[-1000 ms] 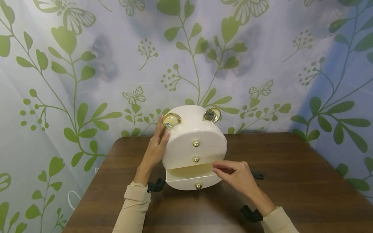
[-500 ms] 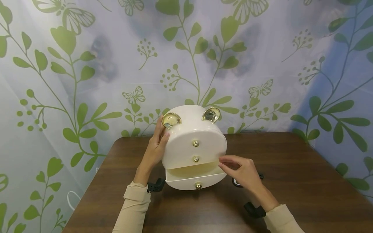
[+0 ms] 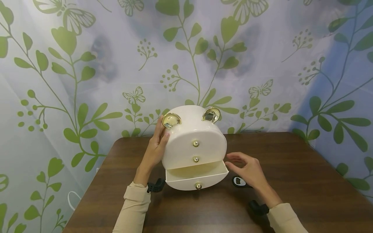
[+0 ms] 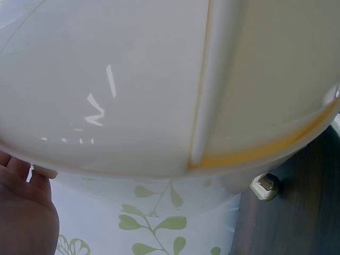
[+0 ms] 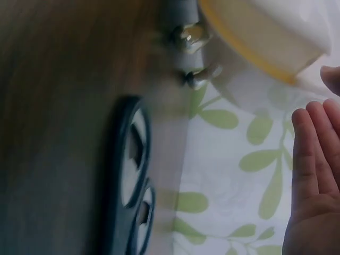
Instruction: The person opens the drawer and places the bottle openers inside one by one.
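A white drawer box (image 3: pixel 182 155) with gold ears and gold knobs stands on the table, its bottom drawer (image 3: pixel 204 176) pulled out and bare inside. My left hand (image 3: pixel 155 147) holds the box's left side below the ear, thumb toward the front edge and fingers along the side. In the left wrist view that hand (image 4: pixel 26 207) shows at the box's edge. My right hand (image 3: pixel 246 166) is just off the drawer's right corner, fingers loosely bent with nothing in them. In the right wrist view, the right hand's fingers (image 5: pixel 305 143) point toward the drawer.
A black bottle opener (image 3: pixel 239 182) lies on the brown table (image 3: pixel 306 181), its handle hidden behind my right hand. Beside it, a second similar dark loop (image 5: pixel 144 220) shows in the right wrist view. A leaf-patterned cloth (image 3: pixel 186 64) hangs behind the table.
My right hand has moved right along the drawer's opening and off its right corner, uncovering the bottle opener's head. My left hand and the box have stayed in place.
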The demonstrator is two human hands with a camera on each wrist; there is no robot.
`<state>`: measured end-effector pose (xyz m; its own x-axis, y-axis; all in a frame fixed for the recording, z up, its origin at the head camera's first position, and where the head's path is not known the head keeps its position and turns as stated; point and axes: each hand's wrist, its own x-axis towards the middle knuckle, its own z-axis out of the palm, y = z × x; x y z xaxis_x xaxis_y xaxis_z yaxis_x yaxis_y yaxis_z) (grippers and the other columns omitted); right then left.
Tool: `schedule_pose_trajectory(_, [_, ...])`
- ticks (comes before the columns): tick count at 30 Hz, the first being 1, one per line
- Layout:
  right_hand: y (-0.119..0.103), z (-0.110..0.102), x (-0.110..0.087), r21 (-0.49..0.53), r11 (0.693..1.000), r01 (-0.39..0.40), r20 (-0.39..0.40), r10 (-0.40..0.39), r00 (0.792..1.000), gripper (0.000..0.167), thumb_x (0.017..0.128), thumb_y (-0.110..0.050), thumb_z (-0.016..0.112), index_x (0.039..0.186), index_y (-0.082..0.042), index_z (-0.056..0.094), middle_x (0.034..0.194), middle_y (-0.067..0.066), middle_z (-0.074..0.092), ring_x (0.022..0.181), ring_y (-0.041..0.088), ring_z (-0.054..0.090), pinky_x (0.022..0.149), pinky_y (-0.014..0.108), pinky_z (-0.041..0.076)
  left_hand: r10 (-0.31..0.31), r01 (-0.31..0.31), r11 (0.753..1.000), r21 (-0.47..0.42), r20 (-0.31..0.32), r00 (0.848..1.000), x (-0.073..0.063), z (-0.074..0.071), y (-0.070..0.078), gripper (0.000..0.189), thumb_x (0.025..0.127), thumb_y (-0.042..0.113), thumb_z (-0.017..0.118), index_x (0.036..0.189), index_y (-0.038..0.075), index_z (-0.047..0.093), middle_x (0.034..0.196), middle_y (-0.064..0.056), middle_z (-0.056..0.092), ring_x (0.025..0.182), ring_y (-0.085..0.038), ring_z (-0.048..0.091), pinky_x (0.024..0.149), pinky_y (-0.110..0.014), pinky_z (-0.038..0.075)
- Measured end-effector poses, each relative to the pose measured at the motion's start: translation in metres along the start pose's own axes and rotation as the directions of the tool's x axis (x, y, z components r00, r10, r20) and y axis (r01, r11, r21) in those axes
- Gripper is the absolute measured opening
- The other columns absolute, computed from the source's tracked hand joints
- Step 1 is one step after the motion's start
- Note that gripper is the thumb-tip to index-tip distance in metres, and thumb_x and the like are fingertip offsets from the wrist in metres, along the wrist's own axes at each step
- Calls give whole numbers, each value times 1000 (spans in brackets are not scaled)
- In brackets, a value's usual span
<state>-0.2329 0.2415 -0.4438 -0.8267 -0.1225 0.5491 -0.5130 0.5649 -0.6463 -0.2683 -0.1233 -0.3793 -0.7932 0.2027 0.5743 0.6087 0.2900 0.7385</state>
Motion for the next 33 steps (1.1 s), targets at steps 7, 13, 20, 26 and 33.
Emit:
schedule_pose_trajectory(7, [18,-3,-1,-74,997,-10,3,11,1000,31,84,-17,88,113,-10,77,108,4,78,97,27,76,82,51,59,-3,3,1000,-8,3,1000,0,0,0,69,112,26,43,164,47,4,168,1,29,154,-16,28,122,-51,27])
schedule_pose_trajectory(13, [31,-9,-3,-120,991,-65,30,69,997,32,86,-19,86,115,-9,75,109,6,77,101,30,75,81,52,58,2,-2,1000,-10,6,1000,0,0,1,68,112,25,43,165,45,4,168,0,30,154,-17,29,122,-52,27])
schedule_pose_trajectory(20, [45,-14,-5,-144,986,-87,84,100,991,36,87,-21,85,119,-8,73,112,9,76,103,34,73,86,52,57,0,0,1000,-8,3,1000,-1,0,1,68,112,24,42,166,42,3,168,-2,30,154,-18,29,121,-53,27])
schedule_pose_trajectory(26, [56,-20,-6,-162,978,-134,135,156,978,38,89,-23,84,122,-8,71,116,11,74,108,36,72,91,52,56,1,-1,1000,-8,2,1000,0,0,0,70,112,24,43,165,46,3,167,-1,32,153,-17,30,121,-51,27])
schedule_pose_trajectory(33, [66,-23,-6,-207,966,-158,182,196,964,35,90,-19,82,121,-6,72,116,13,74,107,38,71,91,54,55,3,-3,1000,-8,2,1000,0,-1,-2,70,112,25,43,164,47,3,167,-2,33,153,-17,30,121,-51,27])
